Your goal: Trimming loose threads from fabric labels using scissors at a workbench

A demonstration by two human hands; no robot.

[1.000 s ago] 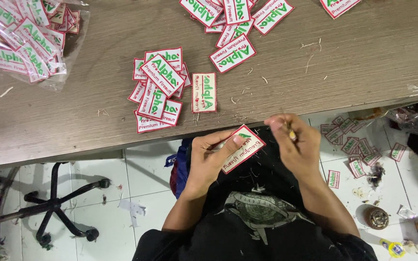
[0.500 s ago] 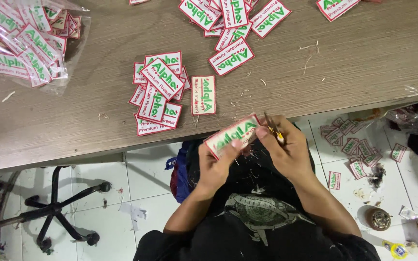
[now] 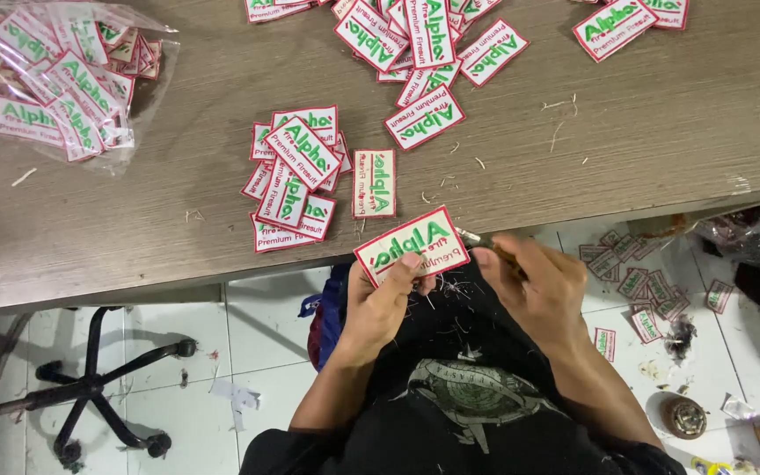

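My left hand (image 3: 384, 303) pinches a white rectangular patch (image 3: 411, 244) with a red border and green lettering, held face up just below the table edge. My right hand (image 3: 534, 281) grips a small slim tool (image 3: 478, 241) whose tip meets the patch's right edge. A small pile of the same patches (image 3: 295, 176) lies on the wooden table (image 3: 661, 132) just above my hands, with one single patch (image 3: 374, 183) beside it. Cut thread bits cling to my dark lap.
A clear plastic bag of patches (image 3: 50, 79) sits at the table's far left. More patches are heaped at the top centre (image 3: 424, 53) and top right (image 3: 617, 25). Loose patches (image 3: 639, 286) litter the tiled floor at right. A black chair base (image 3: 90, 387) stands at left.
Both hands have risen toward the table edge with the patch. The patch has turned more face up and level, and the right hand's tool has closed in on its right edge.
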